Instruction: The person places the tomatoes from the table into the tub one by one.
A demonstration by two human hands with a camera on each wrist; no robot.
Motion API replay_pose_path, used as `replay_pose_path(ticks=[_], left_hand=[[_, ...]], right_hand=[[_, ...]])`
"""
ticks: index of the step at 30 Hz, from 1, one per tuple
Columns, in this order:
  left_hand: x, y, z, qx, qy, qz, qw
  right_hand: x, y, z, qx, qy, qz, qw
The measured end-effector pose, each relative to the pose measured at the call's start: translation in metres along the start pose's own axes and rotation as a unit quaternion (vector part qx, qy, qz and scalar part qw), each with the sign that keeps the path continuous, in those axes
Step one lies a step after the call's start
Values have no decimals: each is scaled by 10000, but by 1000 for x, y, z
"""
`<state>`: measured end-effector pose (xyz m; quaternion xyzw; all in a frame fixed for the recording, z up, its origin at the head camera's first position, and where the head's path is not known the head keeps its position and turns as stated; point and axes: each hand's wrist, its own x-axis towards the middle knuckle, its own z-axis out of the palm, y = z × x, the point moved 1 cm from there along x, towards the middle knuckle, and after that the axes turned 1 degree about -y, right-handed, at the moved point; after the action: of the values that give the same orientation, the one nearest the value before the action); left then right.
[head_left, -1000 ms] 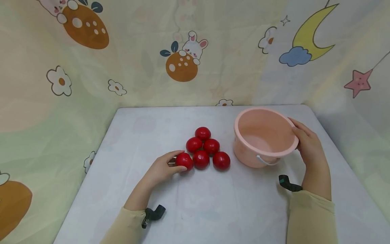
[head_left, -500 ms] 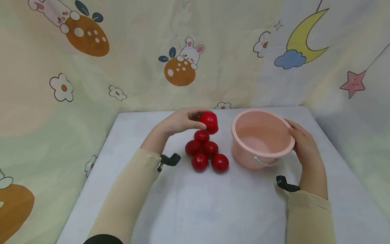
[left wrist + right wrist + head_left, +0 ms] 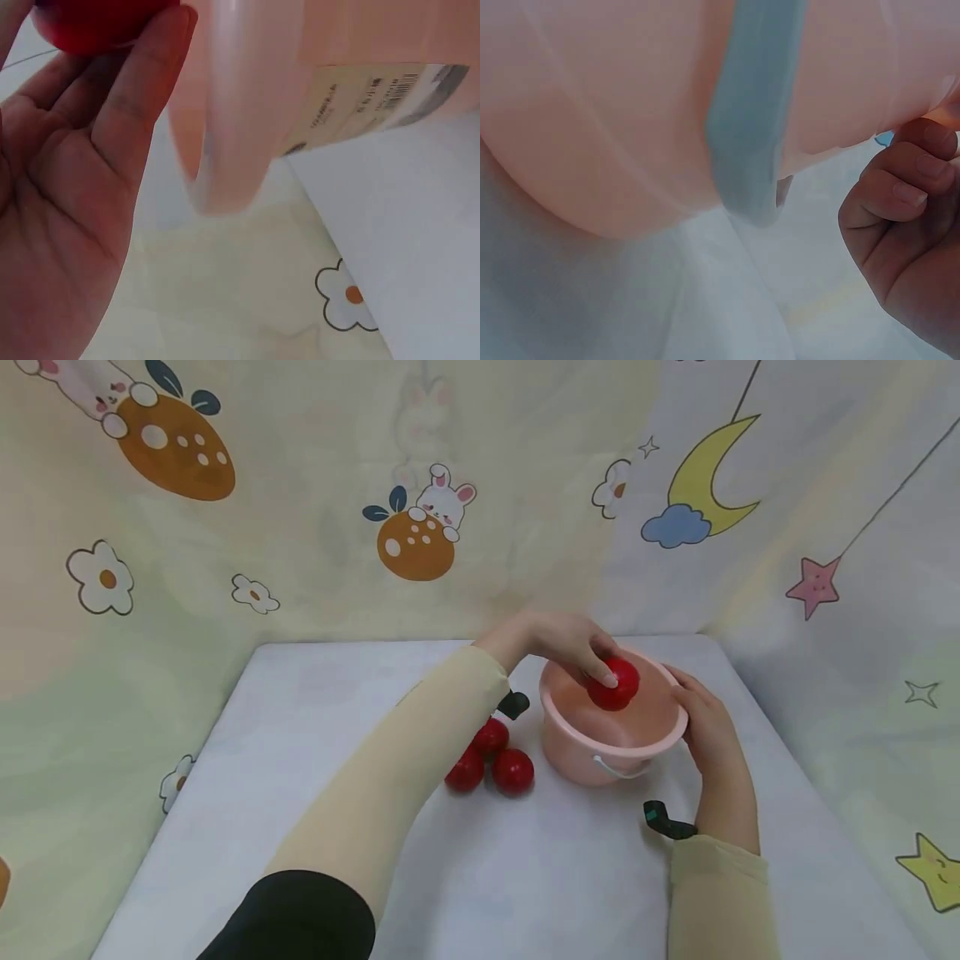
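The counter (image 3: 570, 877) stretches toward six o'clock. Red balls (image 3: 513, 772) lie at eight from the bucket (image 3: 572, 756); fingers of the right hand (image 3: 705, 722) grip its rim at three; those of the left hand (image 3: 573, 642) pinch another ball (image 3: 617, 685), seemingly inside, near the far edge (image 3: 375, 643).

Head view evenly lit, soft and fairly bright, reasonably sharp, faint diffuse shadow on the white counter (image 3: 570, 877) beside the left sleeve (image 3: 390, 752). Left wrist view: left hand (image 3: 67, 210) palm shaded, rim of the pink bucket (image 3: 259, 90) pale and blurred, label (image 3: 352, 109) print too soft to read. Right wrist view dimmer, bluish, hazy, bucket handle (image 3: 754, 120) soft-edged.
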<state>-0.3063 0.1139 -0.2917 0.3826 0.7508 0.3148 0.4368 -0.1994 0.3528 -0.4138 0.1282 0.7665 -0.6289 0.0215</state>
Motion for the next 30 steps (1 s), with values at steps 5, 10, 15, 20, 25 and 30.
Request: replay_pose_path(ticks=[5, 10, 15, 20, 25, 30], left_hand=[[19, 12, -1, -345, -253, -422, 9982], [31, 21, -3, -85, -249, -693, 9972], [48, 23, 2, 240, -621, -1131, 9913], [59, 17, 7, 313, -763, -1299, 9881], [69, 11, 14, 406, -833, -1396, 9859], [75, 6, 20, 707, -501, -1432, 9859]], right_hand=[[-1, 1, 4, -152, -43, 82, 9998], [-1, -1, 4, -162, -12, 19, 9999], [-3, -2, 1, -17, 63, 31, 10000], [-3, -2, 1, -24, 45, -49, 10000], [-2, -2, 2, 72, 35, -61, 9999], [-4, -2, 4, 146, -4, -248, 9996]])
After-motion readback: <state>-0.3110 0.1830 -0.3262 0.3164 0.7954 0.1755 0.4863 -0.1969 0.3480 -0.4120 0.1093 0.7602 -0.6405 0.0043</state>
